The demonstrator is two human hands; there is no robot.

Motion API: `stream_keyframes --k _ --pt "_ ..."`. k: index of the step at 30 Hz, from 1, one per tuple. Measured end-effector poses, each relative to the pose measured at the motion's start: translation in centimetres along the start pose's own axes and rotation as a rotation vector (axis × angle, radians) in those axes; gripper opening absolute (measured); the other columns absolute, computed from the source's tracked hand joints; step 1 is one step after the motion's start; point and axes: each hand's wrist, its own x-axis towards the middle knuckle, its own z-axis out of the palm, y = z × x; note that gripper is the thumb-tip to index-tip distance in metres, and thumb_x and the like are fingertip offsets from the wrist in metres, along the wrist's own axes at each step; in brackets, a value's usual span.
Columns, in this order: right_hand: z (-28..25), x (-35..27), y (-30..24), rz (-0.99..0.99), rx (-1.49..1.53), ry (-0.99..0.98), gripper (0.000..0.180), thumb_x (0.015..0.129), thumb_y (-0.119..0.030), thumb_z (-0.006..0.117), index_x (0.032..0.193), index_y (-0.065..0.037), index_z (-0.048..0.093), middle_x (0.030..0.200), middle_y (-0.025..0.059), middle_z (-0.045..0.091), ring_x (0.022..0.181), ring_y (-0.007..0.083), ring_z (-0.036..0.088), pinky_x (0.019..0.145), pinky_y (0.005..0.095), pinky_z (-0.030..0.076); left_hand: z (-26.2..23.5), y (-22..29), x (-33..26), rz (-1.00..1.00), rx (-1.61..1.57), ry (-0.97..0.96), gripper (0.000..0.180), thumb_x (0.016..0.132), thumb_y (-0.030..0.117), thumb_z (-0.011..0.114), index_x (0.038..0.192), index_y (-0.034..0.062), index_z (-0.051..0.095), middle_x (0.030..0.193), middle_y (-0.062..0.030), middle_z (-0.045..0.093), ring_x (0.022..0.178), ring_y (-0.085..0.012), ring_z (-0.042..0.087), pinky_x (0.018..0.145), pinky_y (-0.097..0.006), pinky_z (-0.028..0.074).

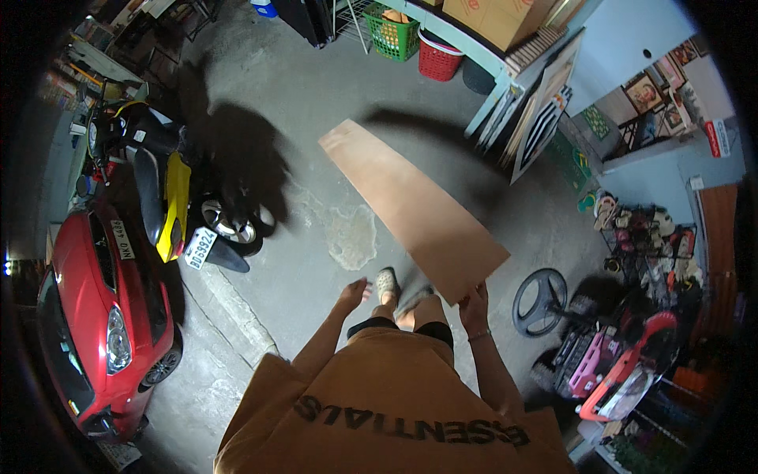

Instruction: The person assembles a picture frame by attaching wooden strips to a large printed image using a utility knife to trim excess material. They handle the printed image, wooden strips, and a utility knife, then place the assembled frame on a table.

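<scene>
A long, thin brown board (414,207), like a plywood strip, stretches out ahead of me from near right to far left. My right hand (474,306) grips its near end by the edge, close to a corner, with some fingers hidden by the board. Nothing is in my left hand (355,293), which hangs beside my legs with its fingers loosely apart, away from the board. Below the hands, a pale clog (387,284) shows on one of my feet.
On the left stand a yellow and black motorcycle (175,205) and a red car (118,316). At right is a ride-on toy with a steering wheel (540,302), near a loaded shoe rack (651,237). Panels (545,110) lean against a table; green (392,35) and red baskets (438,57) sit beyond.
</scene>
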Motion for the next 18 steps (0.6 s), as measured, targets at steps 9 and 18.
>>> stream_keyframes --k 9,18 --pt "4.6 33.0 -1.7 0.178 0.341 0.003 0.036 0.097 -0.015 0.064 0.130 -0.013 0.049 0.113 0.0005 0.061 0.093 0.0147 0.063 0.077 0.0323 0.054 -3.6 0.4 4.6 -0.429 -0.279 0.442 0.048 0.103 0.051 0.044 0.108 0.0108 0.069 0.085 -0.0023 0.070 0.066 -0.0114 0.062 0.056 -0.029 0.045" --pt "7.5 59.8 -3.4 0.402 0.323 0.038 0.025 0.095 -0.013 0.069 0.114 -0.021 0.055 0.091 -0.0088 0.058 0.062 0.0004 0.045 0.049 0.0183 0.035 4.3 13.9 13.6 -0.458 -0.308 0.451 0.036 0.105 0.035 0.046 0.119 0.0095 0.067 0.100 -0.0061 0.070 0.087 -0.0167 0.065 0.070 -0.032 0.049"
